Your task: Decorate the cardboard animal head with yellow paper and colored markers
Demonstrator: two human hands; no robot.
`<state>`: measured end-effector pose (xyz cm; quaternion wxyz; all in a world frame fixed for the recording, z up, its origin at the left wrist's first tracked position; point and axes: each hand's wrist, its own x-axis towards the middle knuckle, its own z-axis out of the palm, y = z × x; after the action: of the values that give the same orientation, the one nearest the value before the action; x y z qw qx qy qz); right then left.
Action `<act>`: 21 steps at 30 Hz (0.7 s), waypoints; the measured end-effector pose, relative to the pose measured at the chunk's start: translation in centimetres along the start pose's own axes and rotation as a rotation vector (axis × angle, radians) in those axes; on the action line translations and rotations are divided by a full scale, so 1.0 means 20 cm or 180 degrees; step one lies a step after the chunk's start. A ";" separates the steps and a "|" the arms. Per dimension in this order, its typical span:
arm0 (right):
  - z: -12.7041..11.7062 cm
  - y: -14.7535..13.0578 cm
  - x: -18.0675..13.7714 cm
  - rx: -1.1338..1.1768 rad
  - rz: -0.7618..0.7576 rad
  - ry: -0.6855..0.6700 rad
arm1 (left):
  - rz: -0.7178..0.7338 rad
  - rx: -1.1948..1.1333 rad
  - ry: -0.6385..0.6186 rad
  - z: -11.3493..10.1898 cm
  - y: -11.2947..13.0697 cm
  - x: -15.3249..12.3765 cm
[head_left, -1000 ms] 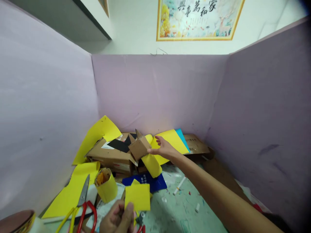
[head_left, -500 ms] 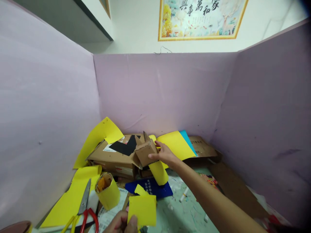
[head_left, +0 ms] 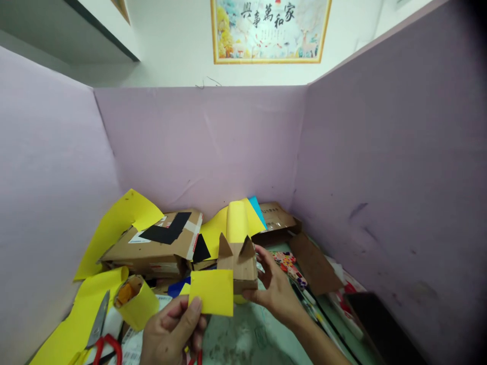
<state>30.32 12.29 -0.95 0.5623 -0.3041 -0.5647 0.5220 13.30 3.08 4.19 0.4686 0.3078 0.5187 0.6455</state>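
Observation:
Pinched between thumb and fingers of my left hand (head_left: 177, 327) is a small yellow paper square (head_left: 213, 294). My right hand (head_left: 276, 286) grips the right side of a cardboard box figure (head_left: 243, 263), which has two pointed ear-like flaps on top. Behind the flaps a yellow rolled paper piece (head_left: 237, 220) rises; whether it is joined to the figure I cannot tell. The yellow square overlaps the figure's left front in view; contact between them cannot be made out.
Left of my left hand stand a yellow-wrapped cardboard tube (head_left: 142, 309) and scissors with red handles (head_left: 104, 344). A large cardboard box (head_left: 152, 248) with black paper on it lies behind. Yellow sheets (head_left: 99, 243) lean at the left wall. A dark flat object (head_left: 380, 324) is at right.
My right hand has brought the cardboard figure nearer and turned it so its flaps point up. The yellow square in my left hand has risen beside it. The camera view has swung right.

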 end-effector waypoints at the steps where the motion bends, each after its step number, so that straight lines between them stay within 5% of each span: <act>1: 0.00 0.01 -0.03 -0.0010 -0.0057 0.0037 | -0.0046 0.0067 0.0002 0.04 0.02 -0.01; 7: 0.00 0.04 -0.06 -0.0065 -0.0370 -0.0034 | -0.0167 0.0392 0.0102 0.19 0.04 -0.03; 21: 0.01 0.04 -0.06 -0.0271 -0.0427 -0.0179 | -0.0295 0.0379 0.0393 0.18 -0.05 0.02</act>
<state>30.13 11.35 -2.06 0.5665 -0.2744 -0.6211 0.4670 16.67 4.80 4.12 0.4459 0.2705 0.5977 0.6089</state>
